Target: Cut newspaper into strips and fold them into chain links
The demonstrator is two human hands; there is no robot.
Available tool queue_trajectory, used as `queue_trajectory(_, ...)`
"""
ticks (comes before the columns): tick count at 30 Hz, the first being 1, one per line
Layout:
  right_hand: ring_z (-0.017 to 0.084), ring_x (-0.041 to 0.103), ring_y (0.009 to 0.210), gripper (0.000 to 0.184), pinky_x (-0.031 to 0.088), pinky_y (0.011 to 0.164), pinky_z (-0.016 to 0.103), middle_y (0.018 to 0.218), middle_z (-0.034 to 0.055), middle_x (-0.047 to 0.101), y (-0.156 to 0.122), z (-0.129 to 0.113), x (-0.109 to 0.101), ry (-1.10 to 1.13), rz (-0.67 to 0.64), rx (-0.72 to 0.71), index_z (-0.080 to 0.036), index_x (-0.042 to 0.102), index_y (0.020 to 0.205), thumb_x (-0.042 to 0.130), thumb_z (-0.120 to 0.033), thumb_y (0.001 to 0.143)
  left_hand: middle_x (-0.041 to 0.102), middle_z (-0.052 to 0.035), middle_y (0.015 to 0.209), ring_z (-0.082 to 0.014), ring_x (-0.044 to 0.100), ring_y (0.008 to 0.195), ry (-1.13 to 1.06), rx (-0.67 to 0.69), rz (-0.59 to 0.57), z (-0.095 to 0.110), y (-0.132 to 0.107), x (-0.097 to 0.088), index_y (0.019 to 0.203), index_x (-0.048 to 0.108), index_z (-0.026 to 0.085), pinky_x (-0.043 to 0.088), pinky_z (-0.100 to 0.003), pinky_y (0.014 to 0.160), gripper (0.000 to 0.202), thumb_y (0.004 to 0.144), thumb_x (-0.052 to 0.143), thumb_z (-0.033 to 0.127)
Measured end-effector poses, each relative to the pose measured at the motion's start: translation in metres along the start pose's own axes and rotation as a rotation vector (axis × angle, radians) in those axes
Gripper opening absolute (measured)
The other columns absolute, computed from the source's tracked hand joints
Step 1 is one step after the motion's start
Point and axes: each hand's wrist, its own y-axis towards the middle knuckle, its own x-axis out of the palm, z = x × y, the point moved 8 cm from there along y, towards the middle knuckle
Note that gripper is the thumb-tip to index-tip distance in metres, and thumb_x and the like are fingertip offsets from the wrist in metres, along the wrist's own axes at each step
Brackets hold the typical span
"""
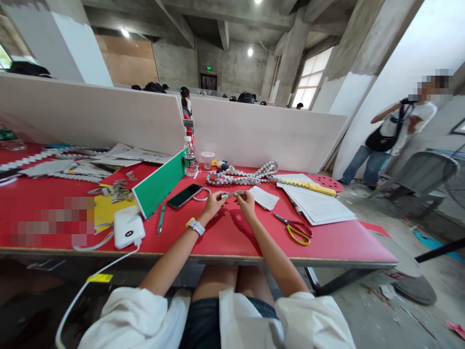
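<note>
My left hand (213, 202) and my right hand (247, 201) pinch the two ends of a small folded grey paper strip (231, 195) just above the red table (232, 237). Both hands are closed on it, and a white watch with a yellow band sits on my left wrist. A long chain of folded grey paper pieces (244, 176) lies coiled right behind my hands. A small white paper sheet (264, 198) rests beside my right hand.
Scissors with red and yellow handles (295, 229) lie to the right, near a stack of white paper (317, 205). A phone (184, 195), a green board (160, 184), a white power bank (128, 228), a water bottle (189, 157) and paper scraps sit left. A person stands far right.
</note>
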Motion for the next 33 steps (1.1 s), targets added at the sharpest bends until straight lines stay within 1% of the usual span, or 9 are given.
queue_trajectory(3, 0.015, 0.059, 0.057, 0.021, 0.043, 0.050, 0.025, 0.067, -0.0009, 0.061, 0.000, 0.004, 0.003, 0.017, -0.042, 0.017, -0.021, 0.051, 0.080, 0.064, -0.032, 0.068, 0.068, -0.0055, 0.077, -0.0147, 0.062, 0.067, -0.046, -0.019, -0.024, -0.002, 0.000, 0.001, 0.093, 0.067, 0.012, 0.050, -0.025, 0.062, 0.029, 0.072, 0.065, 0.032)
queue_trajectory(5, 0.016, 0.060, 0.061, 0.028, 0.045, 0.053, 0.026, 0.072, 0.0006, 0.064, -0.001, 0.005, 0.005, 0.000, -0.068, 0.016, -0.020, 0.054, 0.090, 0.065, -0.029, 0.066, 0.068, -0.0059, 0.078, -0.0149, 0.063, 0.067, -0.047, -0.015, -0.031, -0.002, -0.001, 0.001, 0.093, 0.067, 0.012, 0.051, -0.026, 0.064, 0.029, 0.072, 0.066, 0.031)
queue_trajectory(7, 0.017, 0.061, 0.064, 0.031, 0.047, 0.056, 0.027, 0.073, 0.0012, 0.064, -0.001, 0.004, 0.005, -0.026, -0.076, 0.003, -0.019, 0.055, 0.095, 0.064, -0.026, 0.066, 0.068, -0.0064, 0.078, -0.0156, 0.063, 0.068, -0.028, -0.004, -0.039, -0.001, -0.002, 0.002, 0.093, 0.067, 0.012, 0.052, -0.027, 0.065, 0.028, 0.072, 0.067, 0.031)
queue_trajectory(12, 0.019, 0.064, 0.075, 0.033, 0.049, 0.066, 0.031, 0.078, 0.0028, 0.066, -0.003, 0.002, 0.006, -0.064, -0.086, -0.019, -0.020, 0.056, 0.097, 0.063, -0.022, 0.065, 0.069, -0.0082, 0.083, -0.0175, 0.065, 0.070, 0.054, 0.042, -0.018, 0.005, -0.003, 0.001, 0.093, 0.066, 0.013, 0.053, -0.030, 0.066, 0.026, 0.072, 0.066, 0.029)
queue_trajectory(16, 0.018, 0.063, 0.070, 0.031, 0.048, 0.065, 0.030, 0.075, 0.0021, 0.064, -0.006, 0.001, 0.009, -0.108, -0.085, -0.040, -0.020, 0.055, 0.096, 0.060, -0.020, 0.065, 0.069, -0.0069, 0.081, -0.0164, 0.065, 0.067, 0.147, 0.087, -0.005, 0.009, -0.004, 0.003, 0.092, 0.064, 0.014, 0.053, -0.029, 0.066, 0.021, 0.073, 0.063, 0.024)
queue_trajectory(22, 0.017, 0.062, 0.069, 0.034, 0.047, 0.066, 0.028, 0.077, 0.0005, 0.064, -0.012, -0.006, 0.011, -0.163, -0.063, -0.092, -0.022, 0.052, 0.098, 0.056, -0.017, 0.064, 0.068, -0.0055, 0.080, -0.0170, 0.065, 0.072, 0.292, 0.167, 0.024, 0.018, -0.009, 0.005, 0.091, 0.061, 0.016, 0.052, -0.028, 0.066, 0.018, 0.074, 0.062, 0.020)
queue_trajectory(28, 0.017, 0.061, 0.067, 0.037, 0.048, 0.064, 0.028, 0.071, -0.0019, 0.062, -0.011, -0.001, 0.007, -0.260, -0.045, -0.076, -0.023, 0.053, 0.100, 0.055, -0.016, 0.064, 0.069, -0.0090, 0.095, -0.0202, 0.066, 0.087, 0.322, 0.201, -0.070, 0.025, -0.016, 0.018, 0.107, 0.060, 0.018, 0.054, -0.031, 0.072, 0.030, 0.077, 0.056, 0.018)
queue_trajectory(30, 0.016, 0.061, 0.066, 0.040, 0.047, 0.064, 0.027, 0.070, -0.0024, 0.061, -0.010, 0.001, 0.007, -0.266, -0.062, -0.088, -0.023, 0.053, 0.102, 0.055, -0.016, 0.063, 0.069, -0.0092, 0.096, -0.0207, 0.066, 0.088, 0.303, 0.187, -0.083, 0.024, -0.016, 0.020, 0.113, 0.059, 0.018, 0.054, -0.030, 0.072, 0.037, 0.076, 0.057, 0.017)
queue_trajectory(33, 0.016, 0.059, 0.063, 0.043, 0.047, 0.062, 0.027, 0.071, -0.0028, 0.061, -0.008, 0.003, 0.008, -0.264, -0.073, -0.105, -0.023, 0.055, 0.105, 0.055, -0.014, 0.063, 0.070, -0.0098, 0.092, -0.0202, 0.067, 0.084, 0.234, 0.126, -0.078, 0.016, -0.013, 0.017, 0.117, 0.058, 0.014, 0.054, -0.030, 0.072, 0.041, 0.077, 0.056, 0.019)
